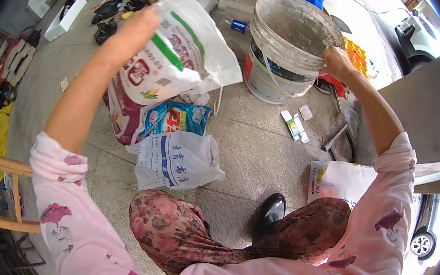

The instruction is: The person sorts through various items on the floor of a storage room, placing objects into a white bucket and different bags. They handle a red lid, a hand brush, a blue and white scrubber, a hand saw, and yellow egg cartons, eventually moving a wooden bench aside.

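I'm noting the left hand [143, 28] gripping the white sack [167, 56] by its top, probably holding it up, left of the bucket [282, 68]; the right hand [336, 63] is curling over the bucket's rim, seemingly steadying it on the floor [248, 145].

On the floor [249, 153], a bucket [279, 79] stands right of a sack [142, 70]. A packet [188, 118] lies before the sack, a carrier bag [176, 161] before the packet, a box [295, 127] before the bucket.

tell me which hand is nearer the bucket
Right: the right hand touches the bucket; the left hand is apart from it, to its left, at the white sack.
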`<state>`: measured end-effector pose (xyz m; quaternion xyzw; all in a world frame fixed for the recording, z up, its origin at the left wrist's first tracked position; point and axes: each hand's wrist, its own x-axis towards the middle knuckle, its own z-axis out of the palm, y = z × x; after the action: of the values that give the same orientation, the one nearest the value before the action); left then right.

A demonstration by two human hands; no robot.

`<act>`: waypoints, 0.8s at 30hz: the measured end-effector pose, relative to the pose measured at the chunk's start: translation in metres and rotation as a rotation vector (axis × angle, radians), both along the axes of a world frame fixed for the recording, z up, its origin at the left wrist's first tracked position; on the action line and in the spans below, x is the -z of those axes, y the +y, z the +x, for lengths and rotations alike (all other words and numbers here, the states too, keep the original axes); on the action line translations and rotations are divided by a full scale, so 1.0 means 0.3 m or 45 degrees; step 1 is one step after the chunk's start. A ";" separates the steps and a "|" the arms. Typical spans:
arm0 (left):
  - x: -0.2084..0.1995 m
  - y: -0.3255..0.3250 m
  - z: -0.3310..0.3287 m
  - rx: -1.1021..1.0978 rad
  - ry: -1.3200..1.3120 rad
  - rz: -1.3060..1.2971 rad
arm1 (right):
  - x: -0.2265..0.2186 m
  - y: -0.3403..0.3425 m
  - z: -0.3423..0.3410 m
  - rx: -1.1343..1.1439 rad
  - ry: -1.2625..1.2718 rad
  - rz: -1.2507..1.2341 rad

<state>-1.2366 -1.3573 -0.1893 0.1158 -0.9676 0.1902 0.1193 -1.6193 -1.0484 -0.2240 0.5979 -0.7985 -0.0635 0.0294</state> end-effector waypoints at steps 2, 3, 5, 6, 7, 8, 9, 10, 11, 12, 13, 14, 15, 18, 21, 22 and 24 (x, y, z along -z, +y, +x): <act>0.053 0.022 -0.048 0.023 0.116 0.408 | -0.038 -0.029 0.018 -0.137 0.051 -0.051; 0.082 0.033 -0.067 0.042 0.138 0.547 | -0.054 -0.038 0.030 -0.204 0.070 -0.073; 0.128 0.072 -0.137 -0.109 0.052 0.783 | -0.107 -0.058 -0.002 -0.175 0.110 0.095; 0.155 0.088 -0.184 -0.147 -0.082 0.715 | -0.125 -0.051 -0.020 -0.200 0.082 0.031; 0.182 0.104 -0.216 -0.065 -0.109 0.632 | -0.141 -0.043 -0.040 -0.227 0.048 -0.041; 0.211 0.123 -0.245 0.018 -0.136 0.549 | -0.158 -0.039 -0.060 -0.260 0.058 -0.020; 0.254 0.145 -0.287 0.119 -0.140 0.478 | -0.194 -0.022 -0.086 -0.280 0.091 0.018; 0.291 0.156 -0.305 0.141 -0.144 0.416 | -0.222 -0.019 -0.080 -0.312 0.106 0.043; 0.326 0.165 -0.322 0.163 -0.147 0.353 | -0.245 -0.012 -0.069 -0.332 0.143 0.064; 0.362 0.168 -0.319 0.176 -0.161 0.294 | -0.263 -0.012 -0.022 -0.361 0.167 0.085; 0.390 0.171 -0.318 0.160 -0.153 0.309 | -0.284 -0.005 0.024 -0.384 0.199 0.112; 0.415 0.170 -0.316 0.143 -0.146 0.323 | -0.294 0.005 0.066 -0.518 0.240 0.041; 0.433 0.173 -0.319 0.130 -0.136 0.342 | -0.302 -0.004 0.107 -0.479 0.362 0.217; 0.453 0.174 -0.316 0.211 -0.040 0.480 | -0.322 -0.023 0.242 -0.667 0.729 0.536; 0.535 0.112 -0.303 0.117 0.006 0.847 | -0.290 -0.097 0.430 -0.779 0.761 0.573; 0.440 0.172 -0.313 0.164 -0.034 0.948 | -0.284 -0.103 0.461 -0.783 0.815 0.650; 0.442 0.193 -0.344 0.173 -0.010 0.935 | -0.230 -0.105 0.494 -0.901 0.927 0.453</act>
<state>-1.3399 -1.2995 -0.3218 0.0855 -0.9772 -0.1775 0.0786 -1.4712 -1.0800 -0.1548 0.7654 -0.4633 -0.3874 0.2222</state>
